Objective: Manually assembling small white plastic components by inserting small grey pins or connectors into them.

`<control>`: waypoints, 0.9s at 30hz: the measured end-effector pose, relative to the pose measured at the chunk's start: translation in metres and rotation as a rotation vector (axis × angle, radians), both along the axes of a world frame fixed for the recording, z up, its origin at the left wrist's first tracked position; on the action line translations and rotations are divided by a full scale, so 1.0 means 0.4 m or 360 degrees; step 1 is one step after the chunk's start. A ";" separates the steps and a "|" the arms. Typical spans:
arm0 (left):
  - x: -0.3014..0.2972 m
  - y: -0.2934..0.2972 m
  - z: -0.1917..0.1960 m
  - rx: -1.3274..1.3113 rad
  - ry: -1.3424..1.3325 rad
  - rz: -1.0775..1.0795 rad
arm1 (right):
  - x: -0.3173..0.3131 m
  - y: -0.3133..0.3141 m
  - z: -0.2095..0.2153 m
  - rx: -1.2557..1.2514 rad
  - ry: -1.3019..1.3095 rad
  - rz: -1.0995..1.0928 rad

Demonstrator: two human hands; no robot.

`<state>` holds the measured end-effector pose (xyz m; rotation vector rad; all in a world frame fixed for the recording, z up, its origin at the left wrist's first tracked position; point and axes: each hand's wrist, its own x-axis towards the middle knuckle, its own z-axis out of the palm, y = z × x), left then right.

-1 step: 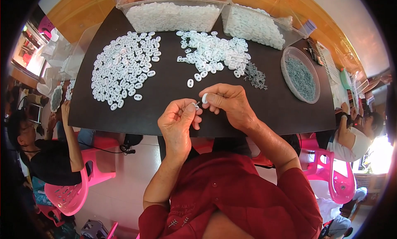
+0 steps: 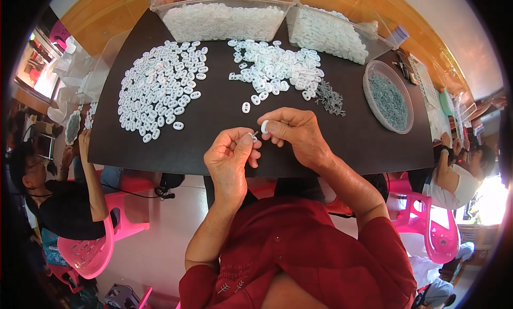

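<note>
Over the near part of the dark table, my left hand [image 2: 230,155] and my right hand [image 2: 299,137] are close together, fingertips almost meeting. Between right thumb and index finger I pinch a white oval piece [image 2: 264,127], held on edge. The left thumb and fingers close on a small white part [image 2: 253,139]; a thin pin-like bit shows at its top, mostly hidden by the fingers. Beyond my hands lies a loose heap of white two-hole oval pieces [image 2: 278,68], with a small pile of grey screw-like pins [image 2: 330,98] at its right. A single oval piece [image 2: 246,107] lies nearer.
A wide spread of white two-hole ovals [image 2: 160,84] covers the table's left. Two clear bins [image 2: 222,36] [image 2: 320,51] of white pieces stand along the back. At right sits a round clear tub [image 2: 368,92] of grey pins. People sit on both sides beside pink chairs [image 2: 85,255].
</note>
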<state>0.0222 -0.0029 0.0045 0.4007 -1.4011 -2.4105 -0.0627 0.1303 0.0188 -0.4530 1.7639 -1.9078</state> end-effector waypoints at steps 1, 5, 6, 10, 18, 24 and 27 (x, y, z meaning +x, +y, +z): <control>0.001 0.001 0.001 -0.0022 -0.0011 0.0008 | 0.000 -0.001 -0.003 0.0017 -0.0001 -0.0022; 0.005 0.001 -0.003 -0.0029 -0.0026 -0.0007 | 0.005 -0.001 0.000 0.0017 -0.0048 -0.0021; 0.003 0.003 -0.005 -0.0029 -0.0026 -0.0007 | 0.005 -0.002 -0.004 0.0010 -0.0055 -0.0028; -0.003 0.012 -0.005 0.0026 0.0015 0.0015 | 0.022 -0.019 -0.016 -0.0078 -0.0030 -0.0112; -0.007 0.008 -0.001 0.0087 -0.0020 -0.0004 | 0.043 -0.030 -0.025 -0.0171 0.0028 -0.0250; -0.010 -0.008 0.002 0.0097 0.0012 0.0056 | 0.035 -0.015 -0.014 -0.0073 0.0079 -0.0176; -0.010 -0.007 -0.003 0.0110 0.0004 0.0040 | 0.032 -0.018 -0.017 -0.0102 0.0018 -0.0197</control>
